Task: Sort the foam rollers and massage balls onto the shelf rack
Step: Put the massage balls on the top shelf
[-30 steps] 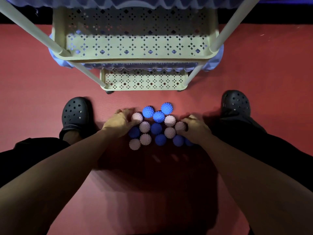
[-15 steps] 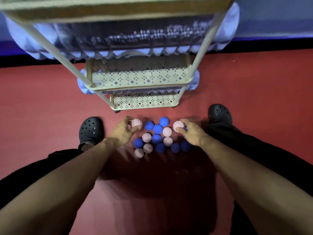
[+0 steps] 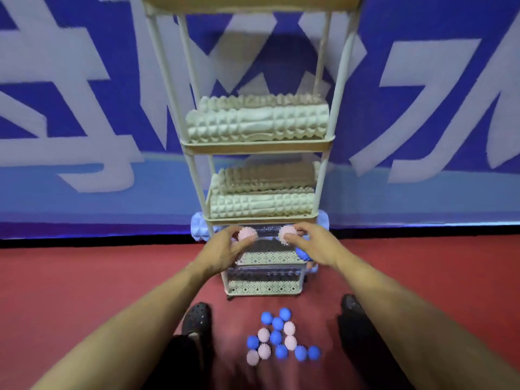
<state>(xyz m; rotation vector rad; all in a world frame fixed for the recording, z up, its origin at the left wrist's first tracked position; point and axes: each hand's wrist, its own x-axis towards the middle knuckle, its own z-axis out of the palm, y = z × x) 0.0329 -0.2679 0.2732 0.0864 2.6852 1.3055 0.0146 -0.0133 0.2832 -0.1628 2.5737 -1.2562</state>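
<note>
Against the blue wall with its big pale lettering we have the tall cream plastic shelf rack (image 3: 329, 142), its upper two visible tiers already loaded with ridged cream foam rollers (image 3: 257, 123), and a pale blue ridged foam roller (image 3: 200, 229) poking out on either side one tier lower. Below that, our left hand (image 3: 225, 250) grips one spiky pink massage ball (image 3: 247, 235) and our right hand (image 3: 308, 244) grips a second spiky pink massage ball (image 3: 287, 234), both held just in front of the perforated lower tier (image 3: 267, 258), close together but not touching. On the red floor mat (image 3: 84, 291), between our two black clogs (image 3: 197, 319), the loose cluster of pink and blue spiky balls (image 3: 277, 337) waits to be sorted. We judge the main risk to be a ball rolling off the shallow tier edge if let go too near the front, or the pink ones landing where blue should go.
</note>
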